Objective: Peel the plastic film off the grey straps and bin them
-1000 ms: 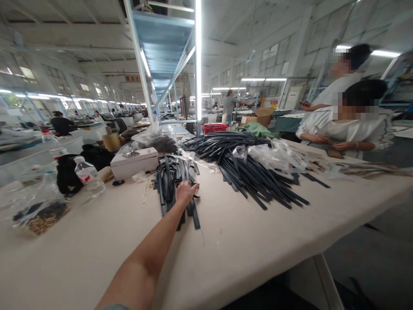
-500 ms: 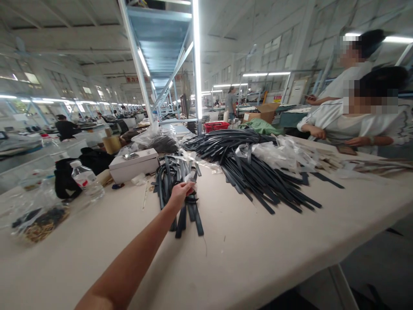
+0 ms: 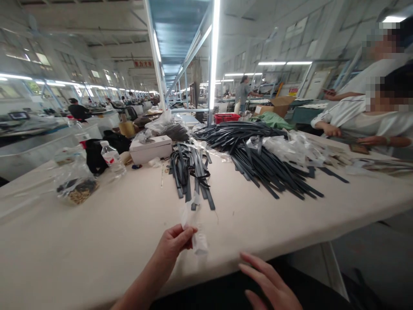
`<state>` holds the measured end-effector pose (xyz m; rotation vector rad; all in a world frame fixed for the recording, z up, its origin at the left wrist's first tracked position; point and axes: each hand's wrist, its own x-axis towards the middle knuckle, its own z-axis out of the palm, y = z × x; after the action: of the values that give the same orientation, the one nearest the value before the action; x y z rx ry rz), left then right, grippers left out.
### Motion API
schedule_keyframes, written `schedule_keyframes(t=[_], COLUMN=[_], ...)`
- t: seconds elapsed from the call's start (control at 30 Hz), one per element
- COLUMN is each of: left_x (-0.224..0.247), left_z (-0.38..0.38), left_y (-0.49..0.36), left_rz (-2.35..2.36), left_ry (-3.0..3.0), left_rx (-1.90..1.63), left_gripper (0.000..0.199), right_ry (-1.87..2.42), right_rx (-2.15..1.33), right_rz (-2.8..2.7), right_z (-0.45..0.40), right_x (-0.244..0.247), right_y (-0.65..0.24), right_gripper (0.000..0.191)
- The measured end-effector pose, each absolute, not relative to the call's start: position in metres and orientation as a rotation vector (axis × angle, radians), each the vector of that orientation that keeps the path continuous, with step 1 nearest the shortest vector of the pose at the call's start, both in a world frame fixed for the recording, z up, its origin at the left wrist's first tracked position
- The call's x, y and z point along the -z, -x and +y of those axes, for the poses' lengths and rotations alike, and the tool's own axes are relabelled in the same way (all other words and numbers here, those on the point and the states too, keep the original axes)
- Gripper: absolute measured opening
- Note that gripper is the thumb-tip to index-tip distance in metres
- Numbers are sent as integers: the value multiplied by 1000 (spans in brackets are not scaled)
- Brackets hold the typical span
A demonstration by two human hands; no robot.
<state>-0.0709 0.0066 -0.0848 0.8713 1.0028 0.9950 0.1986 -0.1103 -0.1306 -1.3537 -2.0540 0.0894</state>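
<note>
My left hand [image 3: 176, 242] pinches a small clear plastic sleeve [image 3: 194, 224] near the front edge of the pale table [image 3: 106, 241]; the sleeve stands up and folds over my fingers. My right hand [image 3: 267, 282] hovers open just off the table's front edge, to the right of the sleeve, holding nothing. Beyond the sleeve lies a small bundle of black straps [image 3: 190, 172]. A much larger heap of black straps [image 3: 258, 159] spreads to the right of it, with crumpled clear plastic [image 3: 284, 148] on top.
A white box [image 3: 150, 148], a water bottle [image 3: 111, 157], a black bag [image 3: 95, 155] and a clear bag of brass bits [image 3: 75, 189] sit at the left. Two people [image 3: 371, 120] work at the table's far right corner. A metal post [image 3: 211, 64] rises behind the straps.
My left hand has drawn back from the small strap bundle to the table's front edge, bringing the clear sleeve. My right hand has come into view at the bottom.
</note>
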Motion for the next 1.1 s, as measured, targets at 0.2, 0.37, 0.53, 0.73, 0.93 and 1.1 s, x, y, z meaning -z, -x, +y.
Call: schedule_keyframes(t=[0.2, 0.37, 0.53, 0.73, 0.93, 1.1], left_x=[76, 78, 76, 85, 107, 105], left_z=[-14, -7, -33, -70, -77, -80], left_y=[78, 85, 78, 56, 51, 56], left_rz=[942, 933, 762, 778, 859, 866], left_ry=[-917, -836, -948, -905, -800, -815], left_rx=[-950, -1067, -825, -725, -737, -642], left_gripper=[34, 40, 45, 31, 32, 36], right_ry=[1410, 1322, 1333, 1373, 1356, 1354], right_rx=[-973, -1312, -1360, -1179, -1220, -1226], right_rz=[-2018, -1689, -1409, -1432, -1432, -1473], right_z=[-83, -74, -55, -27, -16, -13], right_x=[76, 69, 53, 45, 52, 56], right_y=[-114, -91, -89, -81, -68, -61], right_gripper=[46, 29, 31, 21, 23, 24])
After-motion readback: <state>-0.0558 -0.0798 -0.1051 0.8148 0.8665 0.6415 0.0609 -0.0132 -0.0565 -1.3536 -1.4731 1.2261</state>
